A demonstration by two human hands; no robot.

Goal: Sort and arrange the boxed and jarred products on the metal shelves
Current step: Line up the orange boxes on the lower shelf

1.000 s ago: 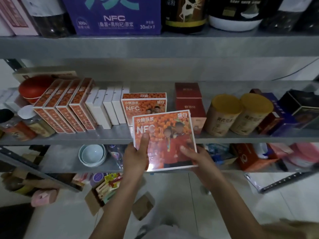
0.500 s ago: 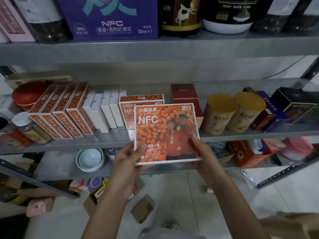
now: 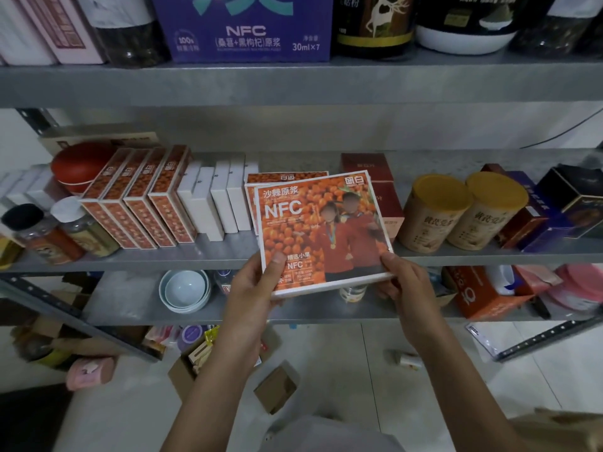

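Both my hands hold a flat orange NFC box (image 3: 313, 223) upright in front of the middle metal shelf (image 3: 228, 252). My left hand (image 3: 253, 282) grips its lower left corner, thumb on the front. My right hand (image 3: 403, 278) grips the lower right corner. Right behind it, a matching orange box (image 3: 287, 176) stands on the shelf, mostly hidden. Left of that stand several white boxes (image 3: 222, 197) and several narrow orange boxes (image 3: 143, 197). Two round tan jars (image 3: 463, 210) with yellow lids stand to the right.
Dark red boxes (image 3: 372, 168) stand behind the held box. Dark boxes (image 3: 561, 203) fill the right end, small jars (image 3: 49, 230) and a red lidded tin (image 3: 78, 161) the left end. A purple NFC box (image 3: 244, 27) sits on the top shelf. Bowls (image 3: 184, 290) rest on the lower shelf. Cartons litter the floor.
The orange box has risen and moved closer to the shelf, now straight and overlapping the matching box behind it. Both hands slid to its lower corners.
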